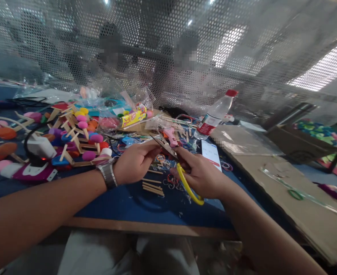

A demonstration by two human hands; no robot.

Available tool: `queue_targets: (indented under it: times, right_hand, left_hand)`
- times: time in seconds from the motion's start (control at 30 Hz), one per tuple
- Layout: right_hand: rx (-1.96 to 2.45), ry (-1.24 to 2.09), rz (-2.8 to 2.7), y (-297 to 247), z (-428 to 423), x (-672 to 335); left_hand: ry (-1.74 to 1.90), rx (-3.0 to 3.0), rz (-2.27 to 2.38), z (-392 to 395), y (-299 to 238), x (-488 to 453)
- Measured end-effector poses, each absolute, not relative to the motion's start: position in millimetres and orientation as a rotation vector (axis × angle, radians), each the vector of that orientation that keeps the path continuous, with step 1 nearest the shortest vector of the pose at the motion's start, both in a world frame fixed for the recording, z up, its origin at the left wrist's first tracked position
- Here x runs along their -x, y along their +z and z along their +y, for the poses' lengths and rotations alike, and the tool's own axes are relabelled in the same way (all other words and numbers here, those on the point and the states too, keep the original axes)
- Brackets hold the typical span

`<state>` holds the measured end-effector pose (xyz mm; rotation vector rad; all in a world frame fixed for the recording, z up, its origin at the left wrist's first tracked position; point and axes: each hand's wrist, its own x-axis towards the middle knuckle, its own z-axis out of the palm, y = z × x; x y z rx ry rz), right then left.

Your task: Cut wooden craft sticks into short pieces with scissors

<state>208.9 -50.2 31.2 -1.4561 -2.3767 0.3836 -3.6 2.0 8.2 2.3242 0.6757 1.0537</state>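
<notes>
My right hand (204, 173) grips a pair of scissors (189, 188) by the yellow handles. Their metal blades point up and left, slightly parted, toward the fingertips of my left hand (134, 162). The left fingers are pinched together beside the blades, and whatever is between them is too small to tell. A metal-banded watch sits on the left wrist. Below the hands, several thin wooden sticks (153, 189) lie side by side on the blue tabletop (111, 204). Loose coloured rubber bands (172, 181) and small scraps are scattered beside them.
At the left is a heap of wooden-stick pieces with coloured pads (71, 141), plus a white plug adapter (41, 149). A plastic bottle (211, 118), a phone (211, 152) and a pink tool (170, 136) stand or lie behind the hands. Cardboard (260, 183) covers the right side.
</notes>
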Motion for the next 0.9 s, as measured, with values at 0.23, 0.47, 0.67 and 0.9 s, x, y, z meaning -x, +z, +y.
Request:
queue_targets:
  times: [0.23,0.47,0.67,0.9]
  right_hand:
    - [1.465,0.387,-2.387,30.7,-51.9,-208.9]
    - [1.433,0.344,-2.380,26.0,-48.7,-208.5]
    - [1.416,0.300,-2.367,25.9,-47.9,-205.8]
    - [1.417,0.305,-2.382,24.4,-48.0,-205.7]
  left_hand:
    - [1.051,-2.320,0.662,2.3,8.9,2.7]
    - [1.082,-2.300,0.638,5.6,7.1,2.6]
    - [1.082,-2.315,0.576,8.2,3.6,2.0]
    - [1.101,-2.328,0.536,10.1,1.2,2.1]
